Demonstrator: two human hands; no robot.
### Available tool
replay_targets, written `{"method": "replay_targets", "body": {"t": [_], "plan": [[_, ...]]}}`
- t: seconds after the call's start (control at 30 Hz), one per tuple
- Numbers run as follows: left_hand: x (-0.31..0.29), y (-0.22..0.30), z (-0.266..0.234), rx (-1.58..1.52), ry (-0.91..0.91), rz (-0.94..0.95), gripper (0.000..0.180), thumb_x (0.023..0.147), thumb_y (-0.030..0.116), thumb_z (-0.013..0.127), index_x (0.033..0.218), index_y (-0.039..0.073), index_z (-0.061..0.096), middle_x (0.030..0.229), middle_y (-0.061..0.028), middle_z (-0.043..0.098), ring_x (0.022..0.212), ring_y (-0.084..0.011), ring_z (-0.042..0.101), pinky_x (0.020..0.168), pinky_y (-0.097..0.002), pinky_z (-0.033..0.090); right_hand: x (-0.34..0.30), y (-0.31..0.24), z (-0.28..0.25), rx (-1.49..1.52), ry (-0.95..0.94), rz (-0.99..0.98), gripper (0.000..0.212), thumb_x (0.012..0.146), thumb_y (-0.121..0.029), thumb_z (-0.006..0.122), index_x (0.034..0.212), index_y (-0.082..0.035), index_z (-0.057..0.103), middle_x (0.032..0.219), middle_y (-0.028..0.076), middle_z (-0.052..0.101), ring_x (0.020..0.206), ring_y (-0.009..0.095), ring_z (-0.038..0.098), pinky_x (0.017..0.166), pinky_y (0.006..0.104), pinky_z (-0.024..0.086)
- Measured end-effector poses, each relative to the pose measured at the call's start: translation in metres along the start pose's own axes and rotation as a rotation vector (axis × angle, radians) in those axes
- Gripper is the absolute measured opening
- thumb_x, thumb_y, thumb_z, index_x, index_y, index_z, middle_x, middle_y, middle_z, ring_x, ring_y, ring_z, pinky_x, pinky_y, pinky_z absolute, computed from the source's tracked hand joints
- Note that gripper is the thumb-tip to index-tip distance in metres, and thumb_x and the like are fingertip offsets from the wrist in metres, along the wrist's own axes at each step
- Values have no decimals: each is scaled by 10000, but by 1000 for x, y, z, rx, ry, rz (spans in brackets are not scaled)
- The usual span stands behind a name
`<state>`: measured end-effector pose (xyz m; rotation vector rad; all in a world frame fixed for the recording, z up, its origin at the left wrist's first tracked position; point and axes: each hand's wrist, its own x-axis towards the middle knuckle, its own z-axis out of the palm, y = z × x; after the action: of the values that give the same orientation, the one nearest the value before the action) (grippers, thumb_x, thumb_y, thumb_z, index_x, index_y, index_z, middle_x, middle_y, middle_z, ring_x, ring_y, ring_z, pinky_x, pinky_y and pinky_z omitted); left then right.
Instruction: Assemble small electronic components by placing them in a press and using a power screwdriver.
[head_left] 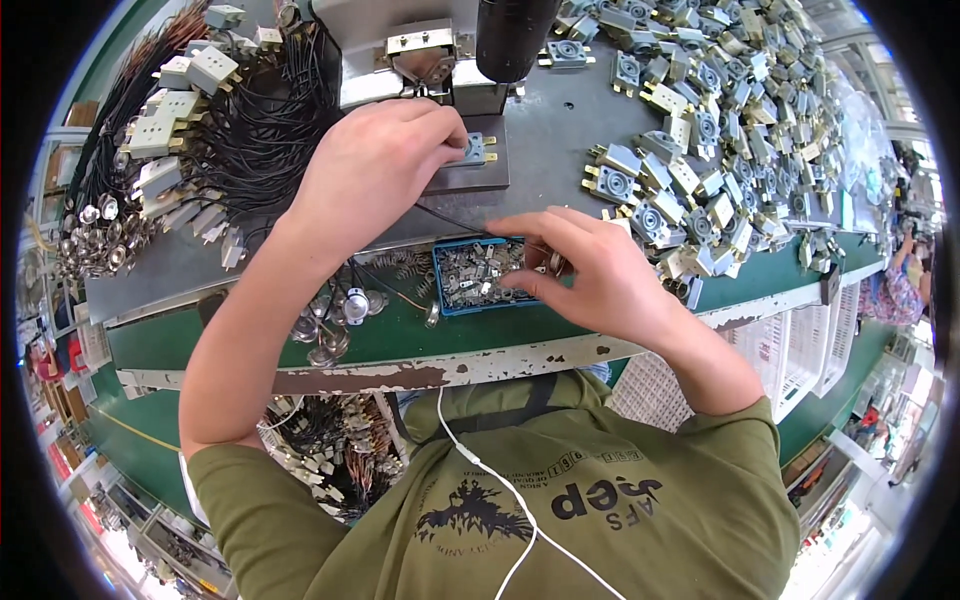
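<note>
My left hand [375, 155] reaches over a metal block at the front of a bench press [421, 60]. Its curled fingers close on a small grey plastic housing [476, 149] with brass terminals, which lies on that block. My right hand [595, 265] hovers above a blue tray [437, 285] filled with small metal clips. Between its bent thumb and fingers is a small round metal part [553, 262], partly hidden. A black wire [452, 218] runs from beneath my left hand to the fingertips of my right.
A large pile of grey housings [700, 130] covers the right of the bench. Bundled black wires [265, 130] with white-grey housings and silver caps lie at the left. Loose silver caps [330, 325] and springs [400, 262] sit left of the tray. A black cylinder [515, 40] stands by the press.
</note>
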<state>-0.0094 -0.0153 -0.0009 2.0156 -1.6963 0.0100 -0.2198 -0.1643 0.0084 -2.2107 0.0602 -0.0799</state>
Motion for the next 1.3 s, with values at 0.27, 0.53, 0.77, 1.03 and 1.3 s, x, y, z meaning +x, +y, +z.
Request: {"method": "replay_targets", "body": {"t": [0.27,0.53,0.77,1.03,1.3], "plan": [[-1,8,-4,13,18,-62,119,878,147,729,955,76,673,906,-70,669,874,-275,678,763,-395,552,-10,-1,-13,-288,-1,-311,401,745,-38,786,1132,-112,717,991,78,656,778,237,653,673,352,545],[-15,17,-32,-159,-43,49,147,888,161,744,999,76,699,897,-77,659,900,-290,673,793,-405,554,-7,-11,-31,-445,95,-571,408,717,-8,728,1118,-86,719,1167,142,677,896,275,709,719,370,604],[-25,21,-47,-302,-261,30,204,846,78,716,1049,70,706,962,-90,738,908,-300,698,774,-409,559,14,10,-28,88,-160,127,258,947,-90,745,1179,-21,656,1119,99,741,969,173,741,810,327,603],[-32,18,-59,-155,-221,29,99,859,95,715,944,50,691,821,-98,654,814,-307,652,716,-421,520,20,19,-15,490,-245,175,331,1089,-84,518,1396,37,491,1245,189,693,1128,223,704,981,346,569],[-34,14,-69,-155,-152,31,94,881,111,714,926,31,693,806,-97,632,785,-300,633,714,-404,506,33,20,-3,943,-342,263,443,1135,-254,418,1466,40,437,1346,252,637,1217,301,668,1045,435,550]]}}
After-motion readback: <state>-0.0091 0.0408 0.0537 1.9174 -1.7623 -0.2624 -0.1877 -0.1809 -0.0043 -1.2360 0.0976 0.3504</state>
